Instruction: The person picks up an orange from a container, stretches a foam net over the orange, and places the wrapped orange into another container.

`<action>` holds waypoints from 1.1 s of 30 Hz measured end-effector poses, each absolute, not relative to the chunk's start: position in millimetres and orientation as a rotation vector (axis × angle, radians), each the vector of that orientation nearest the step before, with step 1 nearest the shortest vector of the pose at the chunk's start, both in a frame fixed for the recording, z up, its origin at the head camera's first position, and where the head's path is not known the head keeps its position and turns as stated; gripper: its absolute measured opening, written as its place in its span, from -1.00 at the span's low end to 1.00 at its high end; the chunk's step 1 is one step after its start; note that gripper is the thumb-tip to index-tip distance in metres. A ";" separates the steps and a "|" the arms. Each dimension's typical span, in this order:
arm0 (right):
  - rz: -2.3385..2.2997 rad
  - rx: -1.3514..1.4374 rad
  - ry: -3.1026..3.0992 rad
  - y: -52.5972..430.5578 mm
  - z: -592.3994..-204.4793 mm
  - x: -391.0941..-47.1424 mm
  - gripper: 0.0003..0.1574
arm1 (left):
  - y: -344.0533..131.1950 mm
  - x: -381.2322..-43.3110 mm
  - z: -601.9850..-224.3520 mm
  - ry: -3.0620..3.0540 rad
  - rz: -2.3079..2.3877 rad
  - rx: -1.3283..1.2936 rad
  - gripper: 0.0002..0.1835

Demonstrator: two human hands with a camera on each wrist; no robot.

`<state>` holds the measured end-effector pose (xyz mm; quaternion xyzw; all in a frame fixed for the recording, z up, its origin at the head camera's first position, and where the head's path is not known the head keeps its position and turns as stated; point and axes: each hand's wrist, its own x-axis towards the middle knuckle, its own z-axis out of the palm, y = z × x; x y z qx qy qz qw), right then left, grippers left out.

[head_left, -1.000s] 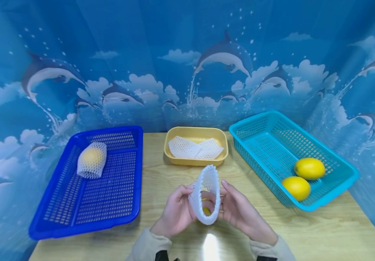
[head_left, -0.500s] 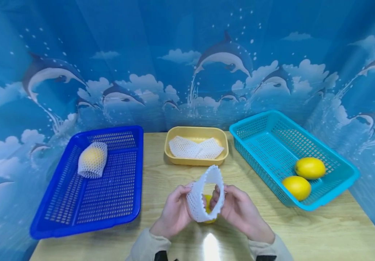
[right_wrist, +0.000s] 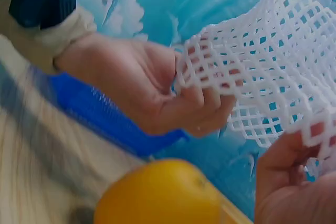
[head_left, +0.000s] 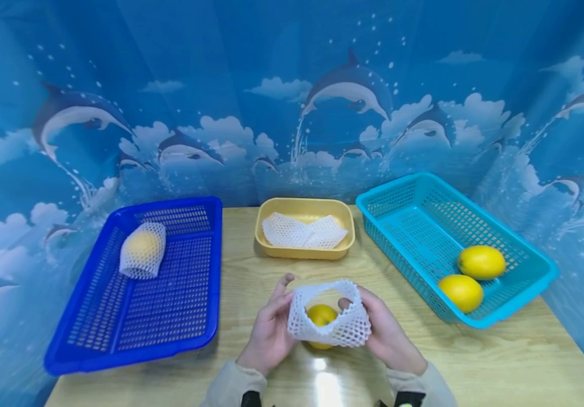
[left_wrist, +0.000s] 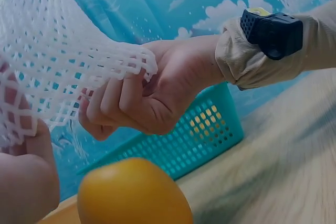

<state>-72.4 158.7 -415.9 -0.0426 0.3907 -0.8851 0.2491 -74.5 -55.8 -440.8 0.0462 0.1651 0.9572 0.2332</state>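
Between both hands a white foam fruit net (head_left: 330,328) is spread wide, its mouth facing up towards the head camera. My left hand (head_left: 270,330) pinches its left edge; in the right wrist view the fingers of the left hand (right_wrist: 157,90) reach inside the mesh. My right hand (head_left: 386,333) grips the right edge, with curled fingers visible on the right hand (left_wrist: 152,87) in the left wrist view. Below the net a smooth yellow fruit (head_left: 321,315) rests on the table, seen through the opening. The same yellow fruit (left_wrist: 134,195) appears apart from both hands.
At left a dark blue basket (head_left: 216,271) holds a netted yellow fruit (head_left: 143,249). A small yellow tray (head_left: 307,252) with folded white nets (head_left: 304,230) stands at the back. The turquoise basket (head_left: 399,249) on the right contains two yellow fruits (head_left: 482,262).
The net has turned from a narrow upright position to a wide one, tipped lower over the fruit. The right hand has shifted its grip along the rim. Baskets and tray stay put.
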 end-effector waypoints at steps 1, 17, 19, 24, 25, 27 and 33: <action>-2.411 -0.077 1.124 159.4 -418.2 -73.1 -0.70 | -55.4 -74.8 -443.3 0.484 2.642 0.108 -0.68; -2.237 0.235 1.642 160.3 -479.0 -85.0 -0.60 | -52.7 -79.3 -493.8 1.030 2.587 -0.091 -0.80; -2.194 0.308 1.740 157.4 -485.2 -86.3 -0.50 | -52.6 -81.1 -501.3 1.102 2.565 -0.107 -0.80; -2.032 0.373 2.020 148.7 -493.5 -88.9 -0.72 | -51.5 -84.4 -511.3 1.255 2.514 -0.121 -0.75; -2.005 0.364 2.065 147.2 -494.3 -89.1 -0.79 | -51.2 -84.8 -511.7 1.285 2.502 -0.124 -0.74; -1.958 0.325 2.141 145.7 -495.4 -88.2 -0.84 | -50.5 -85.8 -511.8 1.350 2.472 -0.144 -0.73; -1.866 0.245 2.286 143.2 -496.9 -86.7 -0.90 | -47.2 -88.8 -512.3 1.695 2.324 -0.201 -0.76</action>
